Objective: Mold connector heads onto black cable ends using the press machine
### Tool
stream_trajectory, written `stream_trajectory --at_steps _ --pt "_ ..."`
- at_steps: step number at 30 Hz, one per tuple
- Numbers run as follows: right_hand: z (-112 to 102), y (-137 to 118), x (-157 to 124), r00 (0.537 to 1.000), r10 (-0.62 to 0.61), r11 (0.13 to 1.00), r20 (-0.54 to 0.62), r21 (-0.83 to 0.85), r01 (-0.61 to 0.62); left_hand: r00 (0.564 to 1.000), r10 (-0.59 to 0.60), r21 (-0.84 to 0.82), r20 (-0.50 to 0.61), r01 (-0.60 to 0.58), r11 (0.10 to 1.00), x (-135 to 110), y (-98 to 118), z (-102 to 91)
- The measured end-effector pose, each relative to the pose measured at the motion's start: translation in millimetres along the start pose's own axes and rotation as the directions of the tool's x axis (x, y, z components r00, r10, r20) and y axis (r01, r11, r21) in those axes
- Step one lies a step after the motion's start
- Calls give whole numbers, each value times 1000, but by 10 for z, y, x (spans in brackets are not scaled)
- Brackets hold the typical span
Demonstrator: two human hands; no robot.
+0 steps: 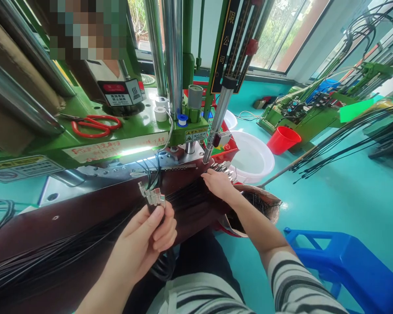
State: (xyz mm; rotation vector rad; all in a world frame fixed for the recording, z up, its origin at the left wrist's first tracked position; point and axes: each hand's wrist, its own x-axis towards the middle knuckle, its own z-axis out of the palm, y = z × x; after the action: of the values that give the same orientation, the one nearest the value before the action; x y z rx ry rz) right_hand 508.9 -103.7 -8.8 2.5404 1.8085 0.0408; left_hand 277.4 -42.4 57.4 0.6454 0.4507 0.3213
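My left hand [150, 237] is closed round a bunch of black cables whose silver metal plug ends [151, 195] stick up above my fingers. My right hand [218, 183] reaches to the right end of the dark red bench [85, 218], its fingers curled over more metal-tipped cable ends [225, 168] lying there. A thick bundle of black cables [68, 248] runs across the bench between my hands. Whether the right hand grips a cable is hidden by the fingers.
A green moulding machine [134, 126] with steel columns stands right behind the bench; red scissors [94, 125] lie on its deck. White basins [253, 157] and a red bucket [283, 139] sit on the teal floor. A blue plastic stool [347, 261] is at my right.
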Motion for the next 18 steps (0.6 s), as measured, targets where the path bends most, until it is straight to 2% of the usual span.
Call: stream_trajectory --at_steps 3,6,9,12,15,18 --pt "-84 25 87 990 -127 983 57 -123 134 1000 1 -4 -21 -1 1000 -5 4 -91" --pt "-186 65 63 976 -210 959 52 -184 216 1000 20 4 -23 -20 1000 -30 38 -151" --pt "-245 198 -19 972 -233 949 15 -216 231 999 35 11 -8 -35 999 -58 71 -163" --pt "-215 446 -132 977 -210 951 -27 -236 198 999 52 25 17 -52 998 -74 91 -143" --pt "-160 671 -274 972 -222 956 -82 -213 200 997 47 58 53 -50 997 -33 101 -86" --pt "-224 674 -463 936 -285 959 -207 -66 277 996 42 123 73 -50 991 136 81 15"
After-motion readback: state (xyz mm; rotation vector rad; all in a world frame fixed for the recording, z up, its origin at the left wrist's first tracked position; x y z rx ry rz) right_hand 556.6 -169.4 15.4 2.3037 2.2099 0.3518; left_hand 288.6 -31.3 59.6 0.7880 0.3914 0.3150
